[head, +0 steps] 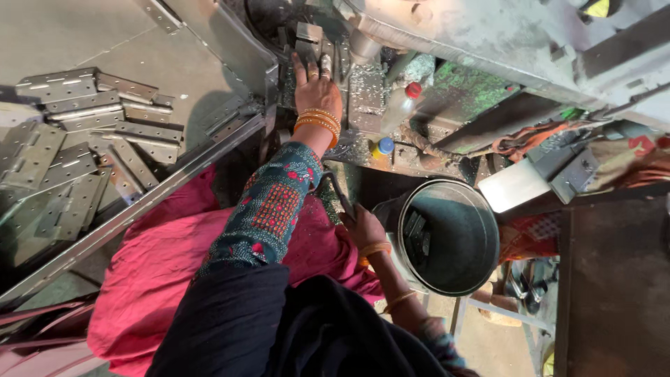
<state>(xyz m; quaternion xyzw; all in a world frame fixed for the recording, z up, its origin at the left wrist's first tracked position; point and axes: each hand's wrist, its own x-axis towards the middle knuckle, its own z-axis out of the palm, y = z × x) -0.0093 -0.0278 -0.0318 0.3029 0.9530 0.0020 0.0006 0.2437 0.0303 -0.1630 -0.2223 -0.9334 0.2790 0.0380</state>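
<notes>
My left hand (317, 89), with orange bangles at the wrist, reaches up onto the bed of a grey press machine (447, 35). Its fingers lie stretched flat among small metal pieces (309, 33) at the tooling, and nothing is closed in them. My right hand (363, 227) is lower, next to my lap, closed round a dark metal lever handle (338, 191). A round steel bucket (481, 230) stands just right of that hand, with a few flat hinge pieces (417, 234) inside.
A pile of grey metal hinges (77, 139) lies on a sloping steel tray (160, 183) at the left. Two plastic bottles, one red-capped (403, 105) and one blue-capped (382, 148), stand on the machine bed amid metal chips. Pink cloth (160, 258) covers my lap.
</notes>
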